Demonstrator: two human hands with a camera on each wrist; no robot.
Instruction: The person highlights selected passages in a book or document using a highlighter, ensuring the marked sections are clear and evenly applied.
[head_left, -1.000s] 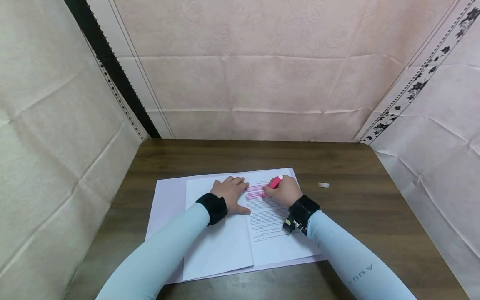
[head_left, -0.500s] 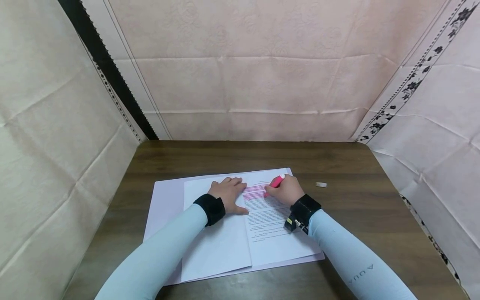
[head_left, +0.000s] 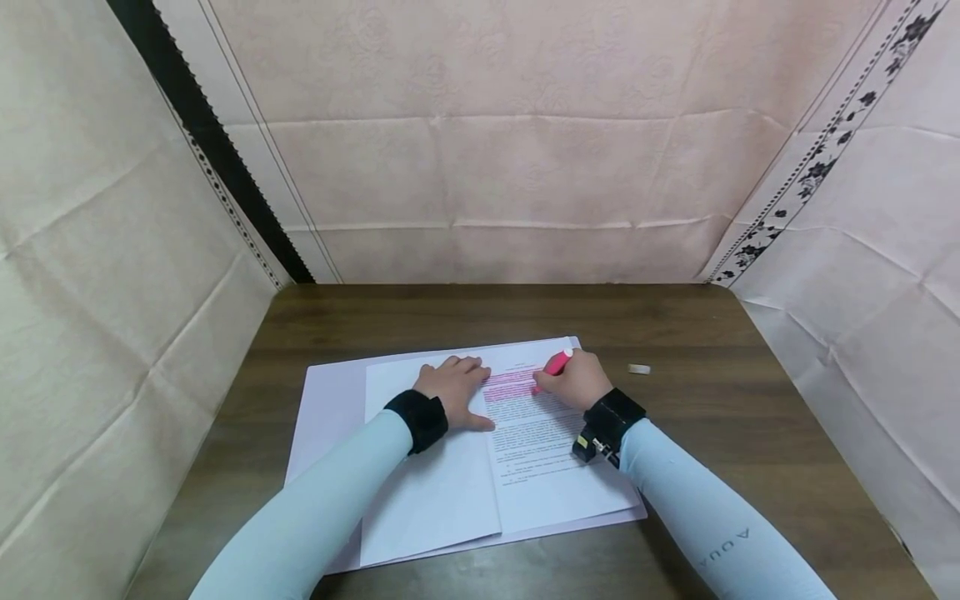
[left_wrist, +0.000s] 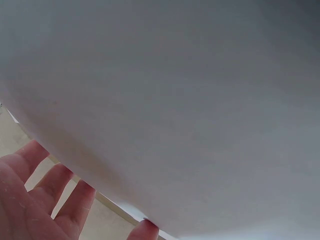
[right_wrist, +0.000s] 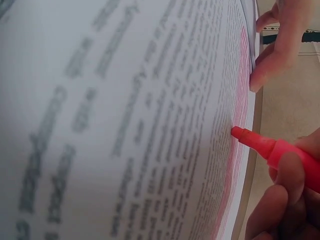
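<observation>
An opened set of white sheets lies on the table, with a blank page (head_left: pixel 427 500) on the left and a printed page (head_left: pixel 528 508) on the right. Across the blank page's upper part rests my left hand (head_left: pixel 453 393), fingers spread, reaching to the fold. My right hand (head_left: pixel 585 382) pinches a pink highlighter (head_left: pixel 557 363) between thumb and fingers. In the right wrist view the highlighter's chisel tip (right_wrist: pixel 236 131) is right at a line of text, beside the pink-marked lines (right_wrist: pixel 241 100). The left wrist view shows spread fingers (left_wrist: pixel 75 210) at the paper.
A pale lavender folder or larger sheet (head_left: pixel 330 417) lies under the pages on the wooden table (head_left: pixel 465 312). Right of the pages is a small whitish piece (head_left: pixel 639 369). Pale cloth (head_left: pixel 480 167) hangs behind the table and at both sides.
My right hand has slid the highlighter a little to the right along a text line, and the pink there reaches further. My left hand stays in place; the head view has shifted slightly.
</observation>
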